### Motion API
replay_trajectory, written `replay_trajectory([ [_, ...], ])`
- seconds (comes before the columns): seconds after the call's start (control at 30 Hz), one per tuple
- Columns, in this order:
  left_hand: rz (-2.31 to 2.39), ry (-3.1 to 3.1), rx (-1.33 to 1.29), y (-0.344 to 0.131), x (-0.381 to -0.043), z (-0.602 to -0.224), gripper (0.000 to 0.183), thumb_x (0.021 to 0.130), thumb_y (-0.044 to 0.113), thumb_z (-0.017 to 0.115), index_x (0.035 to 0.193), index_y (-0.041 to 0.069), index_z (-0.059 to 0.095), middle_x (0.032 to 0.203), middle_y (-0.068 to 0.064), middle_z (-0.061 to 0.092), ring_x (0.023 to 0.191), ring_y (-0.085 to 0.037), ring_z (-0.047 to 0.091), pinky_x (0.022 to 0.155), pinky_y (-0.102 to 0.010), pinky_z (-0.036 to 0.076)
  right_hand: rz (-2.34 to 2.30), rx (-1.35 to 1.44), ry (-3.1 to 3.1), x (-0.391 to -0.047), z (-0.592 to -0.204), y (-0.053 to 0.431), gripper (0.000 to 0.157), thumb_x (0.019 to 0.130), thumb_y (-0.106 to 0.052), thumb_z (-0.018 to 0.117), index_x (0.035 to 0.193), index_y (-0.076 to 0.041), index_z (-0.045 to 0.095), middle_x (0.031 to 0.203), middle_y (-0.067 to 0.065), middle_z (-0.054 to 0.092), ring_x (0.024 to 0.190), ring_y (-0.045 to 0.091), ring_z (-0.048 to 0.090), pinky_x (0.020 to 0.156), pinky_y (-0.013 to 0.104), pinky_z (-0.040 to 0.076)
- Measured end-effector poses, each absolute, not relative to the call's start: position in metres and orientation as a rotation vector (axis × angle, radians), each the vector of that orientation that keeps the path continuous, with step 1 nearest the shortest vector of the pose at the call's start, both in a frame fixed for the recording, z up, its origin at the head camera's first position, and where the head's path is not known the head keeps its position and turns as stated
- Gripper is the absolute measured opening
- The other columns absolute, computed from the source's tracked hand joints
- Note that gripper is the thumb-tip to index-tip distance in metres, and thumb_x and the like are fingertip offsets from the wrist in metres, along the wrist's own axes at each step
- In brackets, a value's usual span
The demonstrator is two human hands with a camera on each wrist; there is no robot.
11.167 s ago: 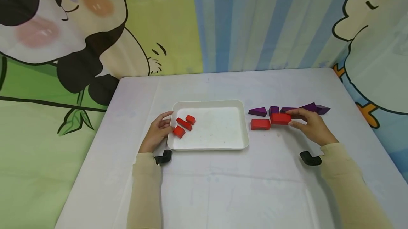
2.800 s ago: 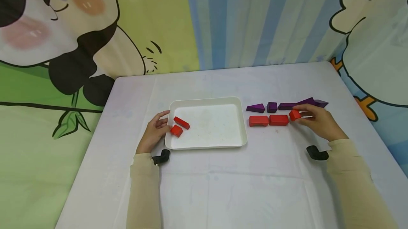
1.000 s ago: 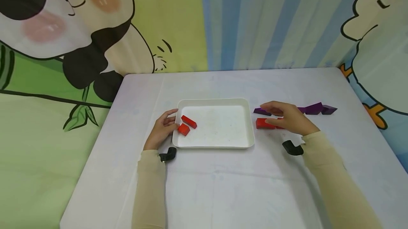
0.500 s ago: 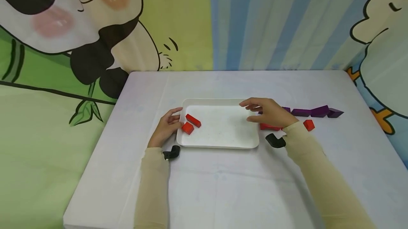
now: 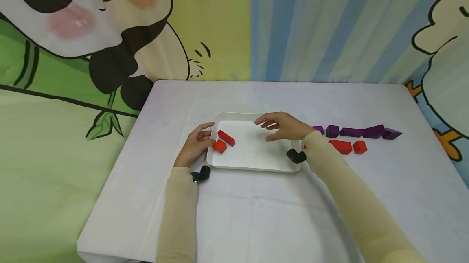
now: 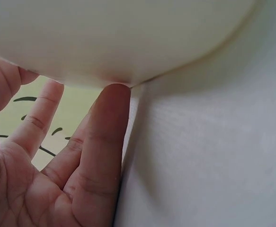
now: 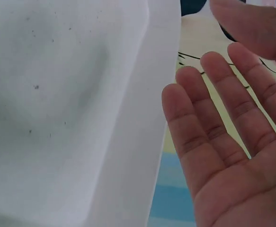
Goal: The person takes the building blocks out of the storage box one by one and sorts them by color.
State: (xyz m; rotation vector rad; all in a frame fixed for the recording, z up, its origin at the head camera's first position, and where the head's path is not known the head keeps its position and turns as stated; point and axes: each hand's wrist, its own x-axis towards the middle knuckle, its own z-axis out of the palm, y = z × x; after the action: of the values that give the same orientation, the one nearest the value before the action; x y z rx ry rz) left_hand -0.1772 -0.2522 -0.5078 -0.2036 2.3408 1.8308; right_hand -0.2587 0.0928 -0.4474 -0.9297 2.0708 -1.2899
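A white rectangular tray lies on the table. Inside its left end are a slim red block and a small red cube. At the tray's left edge rests my left hand. Its fairly straight fingers touch the outer wall in the left wrist view, and the thumb meets the rim beside the cube. Over the tray's right half hovers my right hand, thumb and fingers apart and nothing between them. Its spread fingers also appear in the right wrist view.
Right of the tray runs a row of purple blocks. In front of it sit a red block and a red cube, and more red shows partly behind my right sleeve. A cartoon-printed cloth hangs behind the table.
My right hand let go of a red cube at the end of the red row and moved left over the tray. Earlier, another red cube left the tray. The left hand keeps its place.
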Motion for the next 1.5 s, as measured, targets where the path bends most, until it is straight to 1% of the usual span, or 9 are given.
replay_trajectory([
  [0.1, 1.833, 2.335, -0.212, -0.253, -0.176, -0.507, 0.064, 0.097, 0.003, 0.066, 0.160, 0.012, 0.053, 0.148, -0.026, 0.060, 0.127, -0.036, 0.063, 0.094, -0.034, 0.059, -1.268, -0.942, 2.029, -0.266, -0.451, 0.081, 0.059, 0.092, 0.011, 0.078, 0.147, 0.008, 0.058, 0.153, 0.027, 0.056, 0.141, 0.045, 0.055, 0.117, 0.052, 0.045],
  [0.23, 1.846, 2.325, -0.215, -0.254, -0.176, -0.507, 0.064, 0.098, 0.003, 0.066, 0.159, 0.014, 0.053, 0.147, -0.026, 0.060, 0.125, -0.034, 0.064, 0.093, -0.032, 0.059, -1.255, -0.963, 1.976, -0.274, -0.455, 0.065, 0.058, 0.093, 0.010, 0.077, 0.147, 0.010, 0.057, 0.153, 0.028, 0.055, 0.142, 0.046, 0.054, 0.119, 0.053, 0.043],
  [0.37, 1.863, 2.318, -0.201, -0.254, -0.177, -0.508, 0.064, 0.098, 0.003, 0.065, 0.160, 0.012, 0.052, 0.147, -0.026, 0.060, 0.123, -0.031, 0.065, 0.092, -0.030, 0.059, -1.246, -0.974, 1.940, -0.279, -0.458, 0.050, 0.057, 0.093, 0.011, 0.076, 0.147, 0.010, 0.056, 0.154, 0.029, 0.055, 0.142, 0.046, 0.055, 0.119, 0.052, 0.043],
  [0.73, 1.865, 2.315, -0.191, -0.252, -0.177, -0.506, 0.064, 0.096, 0.001, 0.066, 0.158, 0.012, 0.054, 0.145, -0.026, 0.062, 0.124, -0.034, 0.065, 0.089, -0.032, 0.060, -1.203, -0.971, 1.898, -0.285, -0.470, 0.019, 0.059, 0.090, 0.015, 0.077, 0.146, 0.010, 0.058, 0.154, 0.025, 0.056, 0.143, 0.043, 0.055, 0.119, 0.046, 0.044],
  [0.87, 1.869, 2.313, -0.187, -0.254, -0.178, -0.507, 0.066, 0.095, -0.001, 0.066, 0.158, 0.012, 0.054, 0.146, -0.026, 0.061, 0.126, -0.035, 0.064, 0.087, -0.030, 0.060, -1.177, -0.958, 1.912, -0.284, -0.471, 0.005, 0.061, 0.088, 0.015, 0.078, 0.145, 0.007, 0.060, 0.155, 0.022, 0.057, 0.142, 0.041, 0.056, 0.119, 0.043, 0.044],
  [1.0, 1.877, 2.309, -0.177, -0.253, -0.178, -0.507, 0.066, 0.095, -0.001, 0.066, 0.158, 0.011, 0.054, 0.146, -0.027, 0.061, 0.127, -0.036, 0.064, 0.087, -0.030, 0.059, -1.143, -0.953, 1.911, -0.283, -0.473, -0.007, 0.064, 0.087, 0.016, 0.078, 0.148, 0.005, 0.059, 0.157, 0.020, 0.056, 0.143, 0.038, 0.056, 0.119, 0.040, 0.044],
  [1.2, 1.870, 2.313, -0.185, -0.251, -0.178, -0.507, 0.065, 0.095, -0.001, 0.066, 0.157, 0.012, 0.055, 0.146, -0.027, 0.061, 0.128, -0.036, 0.064, 0.087, -0.030, 0.059, -1.066, -0.981, 1.928, -0.282, -0.472, -0.019, 0.071, 0.086, 0.016, 0.078, 0.153, 0.001, 0.057, 0.159, 0.017, 0.054, 0.145, 0.036, 0.053, 0.119, 0.041, 0.045],
  [1.33, 1.865, 2.314, -0.188, -0.252, -0.178, -0.507, 0.065, 0.095, 0.000, 0.066, 0.157, 0.011, 0.055, 0.146, -0.027, 0.062, 0.128, -0.036, 0.064, 0.087, -0.029, 0.058, -1.005, -1.006, 1.973, -0.281, -0.473, -0.024, 0.074, 0.086, 0.016, 0.078, 0.154, -0.003, 0.058, 0.158, 0.015, 0.056, 0.143, 0.035, 0.055, 0.118, 0.039, 0.046],
  [1.5, 1.862, 2.315, -0.198, -0.253, -0.178, -0.506, 0.065, 0.095, 0.000, 0.066, 0.157, 0.012, 0.055, 0.145, -0.027, 0.062, 0.127, -0.036, 0.064, 0.088, -0.029, 0.058, -0.999, -1.003, 2.004, -0.280, -0.474, -0.027, 0.072, 0.085, 0.016, 0.078, 0.151, -0.004, 0.061, 0.155, 0.014, 0.057, 0.140, 0.033, 0.056, 0.115, 0.038, 0.048],
])
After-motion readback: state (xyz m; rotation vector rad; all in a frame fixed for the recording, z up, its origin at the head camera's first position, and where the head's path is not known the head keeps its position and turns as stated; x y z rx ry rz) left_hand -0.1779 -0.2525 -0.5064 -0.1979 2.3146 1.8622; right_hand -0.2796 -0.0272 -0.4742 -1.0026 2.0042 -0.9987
